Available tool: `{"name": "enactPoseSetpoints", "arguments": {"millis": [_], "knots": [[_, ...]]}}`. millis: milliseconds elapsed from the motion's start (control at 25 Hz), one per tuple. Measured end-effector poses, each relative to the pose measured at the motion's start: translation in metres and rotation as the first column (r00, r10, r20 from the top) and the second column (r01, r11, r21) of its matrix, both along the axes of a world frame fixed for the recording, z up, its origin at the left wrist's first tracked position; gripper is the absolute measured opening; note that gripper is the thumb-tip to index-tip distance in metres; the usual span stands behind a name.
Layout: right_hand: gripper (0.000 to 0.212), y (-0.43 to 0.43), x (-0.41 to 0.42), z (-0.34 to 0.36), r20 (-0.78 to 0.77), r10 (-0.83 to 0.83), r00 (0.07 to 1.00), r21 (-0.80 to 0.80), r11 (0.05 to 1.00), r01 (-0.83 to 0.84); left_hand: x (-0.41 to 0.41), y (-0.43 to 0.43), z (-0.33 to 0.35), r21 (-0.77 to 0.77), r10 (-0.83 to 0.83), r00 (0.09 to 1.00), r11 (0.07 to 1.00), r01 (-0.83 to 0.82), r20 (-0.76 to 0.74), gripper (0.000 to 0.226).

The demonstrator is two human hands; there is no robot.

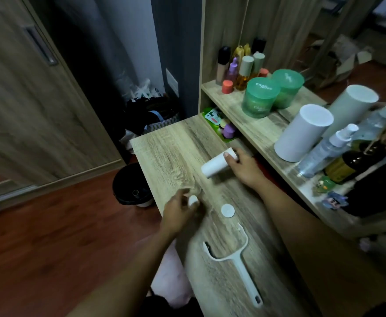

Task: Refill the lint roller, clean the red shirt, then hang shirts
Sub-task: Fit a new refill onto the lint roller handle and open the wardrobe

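A white lint roll refill [216, 164] lies on its side on the wooden desk [171, 152], with my right hand [244, 168] gripping its right end. My left hand [180, 211] pinches a small white end cap [193, 200] just above the desk. A second round white cap [227, 210] lies flat on the desk between my arms. The empty white roller handle [235, 259] lies near the desk's front, its fork toward me and no roll on it. No red shirt is in view.
A shelf [253, 124] to the right carries green jars [259, 97], bottles, a white cylinder [301, 133] and spray bottles. A black bin [132, 185] stands on the floor left of the desk, with a wardrobe door [27, 99] farther left.
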State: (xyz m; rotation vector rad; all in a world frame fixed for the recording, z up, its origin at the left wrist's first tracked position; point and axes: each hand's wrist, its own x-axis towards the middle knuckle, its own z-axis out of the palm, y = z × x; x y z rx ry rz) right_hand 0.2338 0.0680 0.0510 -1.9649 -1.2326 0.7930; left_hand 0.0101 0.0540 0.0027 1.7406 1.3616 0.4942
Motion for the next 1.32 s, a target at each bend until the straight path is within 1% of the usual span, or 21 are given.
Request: {"name": "enactPoseSetpoints", "arguments": {"millis": [40,80,120,160,200,240,280,320,400,520,600,880,1040,1120,1200,1320], "knots": [[0.038,-0.005,-0.003,0.011,-0.103,-0.022,0.994,0.009,1.0,0.023,-0.002,0.005,0.011,-0.078,0.159,0.982,0.985,-0.152,0.099,0.025],[0.037,-0.01,-0.006,0.019,-0.186,-0.032,0.982,0.014,0.999,0.035,-0.004,0.01,0.019,-0.182,0.273,0.939,0.954,-0.236,0.212,0.015],[0.035,-0.014,-0.009,0.024,-0.247,-0.035,0.968,0.023,0.999,0.042,-0.005,0.012,0.028,-0.296,0.346,0.877,0.922,-0.251,0.334,0.009],[0.033,-0.017,-0.011,0.027,-0.284,-0.037,0.958,0.028,0.999,0.047,-0.006,0.012,0.038,-0.381,0.389,0.811,0.897,-0.225,0.436,0.008],[0.032,-0.019,-0.014,0.027,-0.317,-0.038,0.948,0.029,0.998,0.049,-0.006,0.011,0.047,-0.426,0.413,0.753,0.884,-0.195,0.513,0.01],[0.031,-0.021,-0.017,0.026,-0.35,-0.037,0.936,0.023,0.999,0.048,-0.006,0.011,0.054,-0.424,0.41,0.728,0.887,-0.18,0.549,0.015],[0.031,-0.022,-0.021,0.025,-0.38,-0.037,0.924,0.012,0.999,0.045,-0.004,0.011,0.059,-0.394,0.385,0.742,0.902,-0.177,0.549,0.019],[0.031,-0.024,-0.024,0.023,-0.406,-0.031,0.913,0.008,0.999,0.037,-0.003,0.012,0.063,-0.344,0.346,0.779,0.922,-0.179,0.523,0.021],[0.027,-0.026,-0.03,0.02,-0.455,-0.021,0.89,0.017,0.999,0.032,-0.002,0.011,0.069,-0.26,0.283,0.831,0.95,-0.174,0.479,0.019],[0.016,-0.03,-0.038,0.02,-0.512,0.007,0.859,0.057,0.998,0.026,-0.004,0.005,0.073,-0.213,0.278,0.828,0.957,-0.196,0.486,0.02],[0.013,-0.031,-0.041,0.02,-0.524,0.022,0.852,0.073,0.997,0.019,-0.004,0.002,0.075,-0.175,0.265,0.833,0.963,-0.204,0.487,0.024],[0.023,-0.038,-0.041,0.016,-0.526,0.054,0.849,0.075,0.997,-0.016,-0.005,0.0,0.072,-0.152,0.239,0.843,0.97,-0.188,0.482,0.03],[0.021,-0.04,-0.044,0.019,-0.543,0.056,0.838,0.076,0.997,-0.018,-0.006,0.0,0.073,-0.153,0.236,0.842,0.971,-0.184,0.486,0.036],[0.021,-0.039,-0.044,0.019,-0.55,0.057,0.833,0.075,0.997,-0.019,-0.005,-0.001,0.071,-0.118,0.212,0.86,0.977,-0.178,0.464,0.035],[0.021,-0.038,-0.044,0.019,-0.563,0.049,0.825,0.065,0.998,-0.014,-0.003,-0.005,0.068,-0.048,0.187,0.885,0.982,-0.184,0.426,0.029],[0.021,-0.037,-0.047,0.018,-0.588,0.057,0.807,0.082,0.997,-0.011,0.0,-0.009,0.065,-0.017,0.22,0.881,0.972,-0.234,0.418,0.027]]}}
